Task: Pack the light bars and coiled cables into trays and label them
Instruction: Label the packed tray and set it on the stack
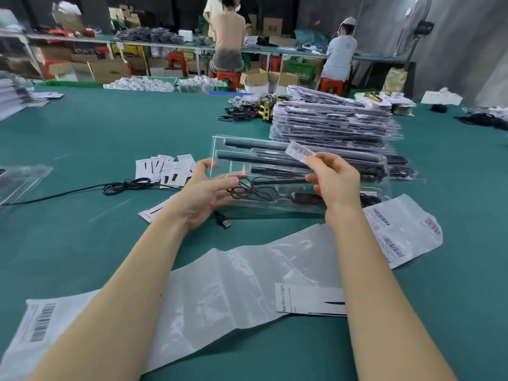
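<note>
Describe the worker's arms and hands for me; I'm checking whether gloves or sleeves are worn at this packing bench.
No gloves and no sleeves show. Both forearms are bare from the bottom edge of the picture up to the wrists. The left hand and right hand are bare too, with no rings, watch or wristband in view. The fingers carry no tape or finger cots, and the nails look short and unpainted.

The right hand (334, 185) hides part of the clear plastic tray's (220, 141) black light bars (255, 145), the white barcode label's (299, 152) print is blurred, and the long white backing sheet (220, 284) runs off the lower left edge.
</note>
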Available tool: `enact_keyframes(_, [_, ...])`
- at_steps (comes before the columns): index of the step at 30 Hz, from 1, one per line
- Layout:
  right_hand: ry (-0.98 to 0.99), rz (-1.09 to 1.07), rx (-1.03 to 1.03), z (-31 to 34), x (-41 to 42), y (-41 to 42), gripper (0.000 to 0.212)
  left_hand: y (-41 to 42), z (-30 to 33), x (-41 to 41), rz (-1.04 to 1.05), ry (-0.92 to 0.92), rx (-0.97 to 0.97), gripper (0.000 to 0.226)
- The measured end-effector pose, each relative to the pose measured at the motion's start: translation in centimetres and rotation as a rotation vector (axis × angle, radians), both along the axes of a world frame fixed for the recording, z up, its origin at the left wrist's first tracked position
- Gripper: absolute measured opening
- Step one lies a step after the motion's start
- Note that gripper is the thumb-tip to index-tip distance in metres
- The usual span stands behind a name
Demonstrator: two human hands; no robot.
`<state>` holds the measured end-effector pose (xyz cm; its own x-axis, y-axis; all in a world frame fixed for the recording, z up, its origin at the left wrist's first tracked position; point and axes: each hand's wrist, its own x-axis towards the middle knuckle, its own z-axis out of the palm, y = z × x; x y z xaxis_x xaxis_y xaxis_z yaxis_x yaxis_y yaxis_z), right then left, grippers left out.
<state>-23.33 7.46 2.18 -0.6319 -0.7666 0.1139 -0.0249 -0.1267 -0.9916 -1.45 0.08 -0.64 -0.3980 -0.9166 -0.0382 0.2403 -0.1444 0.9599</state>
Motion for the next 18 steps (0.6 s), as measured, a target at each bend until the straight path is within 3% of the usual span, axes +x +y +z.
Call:
enact_keyframes(4, [0.016, 0.145, 0.037, -0.4, 1.1, -0.2, 0.005, -0.3, -1.0, -0.7, 0.220, -0.505, -0.215, 0.047])
enact_keyframes(8, [0.098, 0.252, 0.121, -0.9, 2.1, -0.3, 0.006, -0.3, -1.3, -0.9, 0.221, -0.973, -0.430, 0.057])
enact_keyframes(10, [0.164, 0.279, 0.156, -0.9, 2.1, -0.3, 0.005, -0.3, -1.4, -1.1, 0.253, -0.997, -0.501, 0.055])
enact_keyframes(14, [0.223, 0.307, 0.219, -0.5, 1.5, -0.6, 0.005, 0.0, -1.9, -0.8, 0.437, -0.742, -0.721, 0.017])
enact_keyframes(18, [0.258, 0.318, 0.299, -0.7, 1.2, -1.0, 0.005, 0.2, -2.4, -0.2, 0.394, -0.672, -0.904, 0.013])
